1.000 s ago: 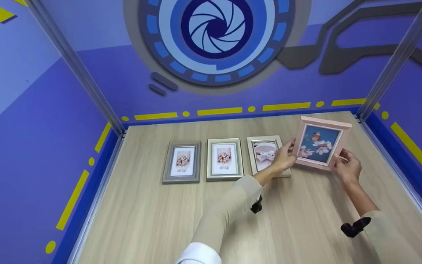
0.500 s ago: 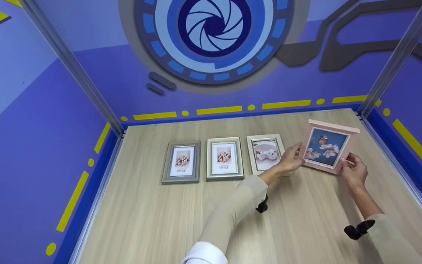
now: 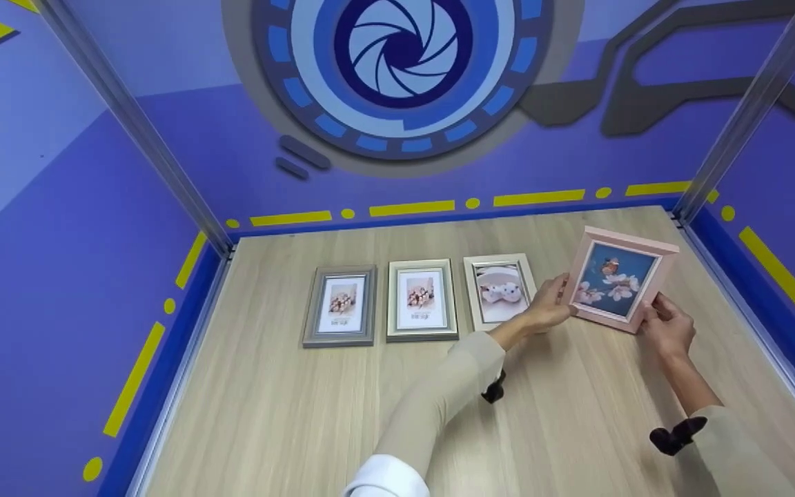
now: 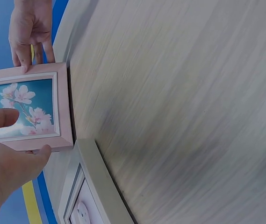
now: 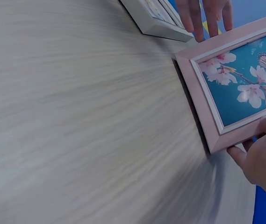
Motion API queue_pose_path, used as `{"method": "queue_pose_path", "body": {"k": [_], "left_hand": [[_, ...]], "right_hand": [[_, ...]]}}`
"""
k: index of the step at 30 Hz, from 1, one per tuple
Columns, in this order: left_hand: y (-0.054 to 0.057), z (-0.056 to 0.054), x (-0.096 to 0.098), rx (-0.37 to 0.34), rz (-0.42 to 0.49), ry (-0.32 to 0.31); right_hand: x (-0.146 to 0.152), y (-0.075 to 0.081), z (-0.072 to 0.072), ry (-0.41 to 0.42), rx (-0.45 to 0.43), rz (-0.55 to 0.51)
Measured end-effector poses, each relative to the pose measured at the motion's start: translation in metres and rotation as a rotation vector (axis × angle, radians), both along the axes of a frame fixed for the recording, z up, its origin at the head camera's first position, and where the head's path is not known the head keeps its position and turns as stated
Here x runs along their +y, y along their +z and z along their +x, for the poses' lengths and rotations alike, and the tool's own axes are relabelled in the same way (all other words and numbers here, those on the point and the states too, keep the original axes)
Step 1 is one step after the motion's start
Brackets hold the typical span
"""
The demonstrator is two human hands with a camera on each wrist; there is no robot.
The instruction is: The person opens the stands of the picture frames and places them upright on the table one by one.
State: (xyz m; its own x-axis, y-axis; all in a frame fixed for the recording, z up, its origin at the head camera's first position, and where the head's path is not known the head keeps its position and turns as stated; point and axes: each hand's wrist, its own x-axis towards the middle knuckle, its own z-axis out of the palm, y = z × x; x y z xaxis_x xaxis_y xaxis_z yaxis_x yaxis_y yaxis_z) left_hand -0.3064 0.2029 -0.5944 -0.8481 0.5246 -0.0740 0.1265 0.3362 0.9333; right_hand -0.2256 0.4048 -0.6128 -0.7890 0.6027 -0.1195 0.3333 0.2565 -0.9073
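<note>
A pink picture frame (image 3: 615, 279), showing blossoms and a butterfly on blue, leans back at the right end of the row. My left hand (image 3: 548, 304) holds its left side, and my right hand (image 3: 670, 328) grips the lower right side. In the right wrist view the bottom edge of the pink frame (image 5: 203, 100) lies at or just above the tabletop; contact is unclear. Left of it lies a cream frame (image 3: 530, 273) with a bow picture, partly covered by my left hand and forearm. The fingers behind the pink frame are mostly hidden.
A silver frame (image 3: 423, 333) and a grey frame (image 3: 339, 338) lie flat further left, in line with the cream one. Purple-blue panels (image 3: 183, 138) wall the wooden table (image 3: 287, 414) at the back and both sides, with metal posts (image 3: 749, 117) at the corners.
Both hands have shifted the pink frame to the right, away from the cream frame, mostly in the first half second. Since then it has barely moved. The other frames stay put.
</note>
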Motion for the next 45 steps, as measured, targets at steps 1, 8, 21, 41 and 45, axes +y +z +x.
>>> {"method": "queue_pose_path", "body": {"k": [1,8,21,41,45], "left_hand": [[0.000,0.000,-0.001,0.003,0.003,-0.002],[0.001,0.005,-0.008,-0.015,-0.067,-0.035],[0.005,0.012,-0.020,-0.075,-0.082,-0.086],[0.020,0.003,-0.083,0.076,-0.315,0.051],[0.020,0.003,-0.096,0.093,-0.344,0.098]], "right_hand": [[0.000,0.000,0.000,0.007,-0.013,0.008],[-0.006,0.003,0.001,0.022,-0.036,0.059],[-0.016,0.006,-0.005,0.028,-0.080,0.089],[0.009,0.019,0.015,0.522,-0.366,-0.175],[0.002,0.015,0.011,0.643,-0.371,-0.194]]}}
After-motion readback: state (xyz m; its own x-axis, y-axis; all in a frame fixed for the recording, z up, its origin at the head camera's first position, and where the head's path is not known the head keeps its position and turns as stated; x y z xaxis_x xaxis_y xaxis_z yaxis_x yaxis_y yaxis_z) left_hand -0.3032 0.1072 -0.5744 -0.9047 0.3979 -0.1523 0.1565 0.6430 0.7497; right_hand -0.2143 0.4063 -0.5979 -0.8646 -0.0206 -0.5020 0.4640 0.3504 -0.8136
